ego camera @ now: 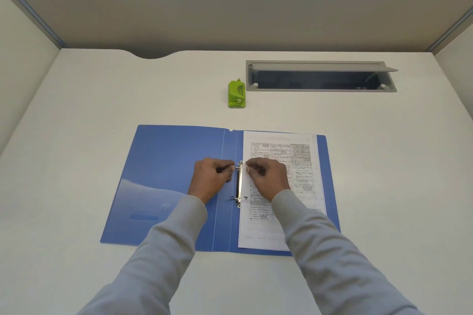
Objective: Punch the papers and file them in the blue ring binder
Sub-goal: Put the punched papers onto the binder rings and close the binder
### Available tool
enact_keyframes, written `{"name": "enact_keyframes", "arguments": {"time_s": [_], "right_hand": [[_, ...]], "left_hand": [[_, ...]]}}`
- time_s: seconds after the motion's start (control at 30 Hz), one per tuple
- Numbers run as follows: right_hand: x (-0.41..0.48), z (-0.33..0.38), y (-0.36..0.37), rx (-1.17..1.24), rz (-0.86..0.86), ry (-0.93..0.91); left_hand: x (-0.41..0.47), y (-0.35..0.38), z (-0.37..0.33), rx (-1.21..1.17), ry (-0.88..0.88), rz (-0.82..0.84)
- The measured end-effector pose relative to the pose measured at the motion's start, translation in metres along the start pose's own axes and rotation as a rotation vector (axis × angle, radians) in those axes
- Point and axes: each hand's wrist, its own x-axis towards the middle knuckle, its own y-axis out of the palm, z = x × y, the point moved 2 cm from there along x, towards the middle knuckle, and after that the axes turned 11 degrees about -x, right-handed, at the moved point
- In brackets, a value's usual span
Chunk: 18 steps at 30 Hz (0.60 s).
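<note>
The blue ring binder (pixel 163 176) lies open and flat on the desk. Printed papers (pixel 281 212) rest on its right-hand cover, their left edge at the metal ring mechanism (pixel 239 184). My left hand (pixel 210 179) pinches the left half of the upper ring. My right hand (pixel 268 178) pinches the right half of that same ring, resting on the papers. The two halves of the upper ring are apart. The lower ring also stands split. A green hole punch (pixel 236 94) stands on the desk behind the binder, apart from both hands.
A grey cable tray (pixel 320 77) with its lid raised is set into the desk at the back right. Beige partition walls (pixel 230 7) enclose the desk at the back and both sides. A curved notch (pixel 151 55) cuts the desk's back edge.
</note>
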Motion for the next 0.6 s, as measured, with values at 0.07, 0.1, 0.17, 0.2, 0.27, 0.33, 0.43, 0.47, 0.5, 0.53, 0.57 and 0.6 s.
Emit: {"name": "enact_keyframes", "arguments": {"time_s": [0.07, 0.1, 0.17, 0.2, 0.27, 0.33, 0.43, 0.47, 0.5, 0.53, 0.57, 0.6], "right_hand": [[0.000, -0.002, 0.002, 0.039, -0.015, 0.033], [-0.001, -0.002, 0.003, 0.057, -0.024, 0.044], [-0.002, -0.003, 0.006, 0.073, -0.039, 0.045], [-0.002, -0.003, 0.007, 0.076, -0.049, 0.038], [-0.003, -0.003, 0.010, 0.076, -0.075, 0.015], [-0.004, -0.003, 0.012, 0.052, -0.103, -0.023], [-0.003, -0.002, 0.013, -0.034, -0.129, -0.101], [-0.003, -0.001, 0.014, -0.067, -0.132, -0.124], [-0.002, -0.001, 0.014, -0.096, -0.133, -0.140], [-0.001, -0.001, 0.015, -0.121, -0.135, -0.153], [0.000, 0.000, 0.015, -0.142, -0.139, -0.165], [0.001, 0.000, 0.016, -0.159, -0.148, -0.178]], "left_hand": [[0.001, 0.001, -0.001, 0.037, 0.014, 0.018], [0.001, 0.002, -0.002, 0.057, 0.026, 0.026], [0.003, 0.004, -0.001, 0.088, 0.054, 0.041], [0.004, 0.004, 0.000, 0.105, 0.069, 0.048], [0.005, 0.007, 0.001, 0.149, 0.101, 0.061], [0.005, 0.009, 0.001, 0.191, 0.134, 0.063], [0.003, 0.012, -0.003, 0.244, 0.202, 0.046], [0.003, 0.012, -0.004, 0.268, 0.222, 0.042], [0.004, 0.013, -0.004, 0.296, 0.240, 0.041], [0.005, 0.014, -0.004, 0.328, 0.252, 0.044], [0.005, 0.014, -0.003, 0.360, 0.265, 0.049], [0.007, 0.014, -0.003, 0.394, 0.277, 0.055]]}}
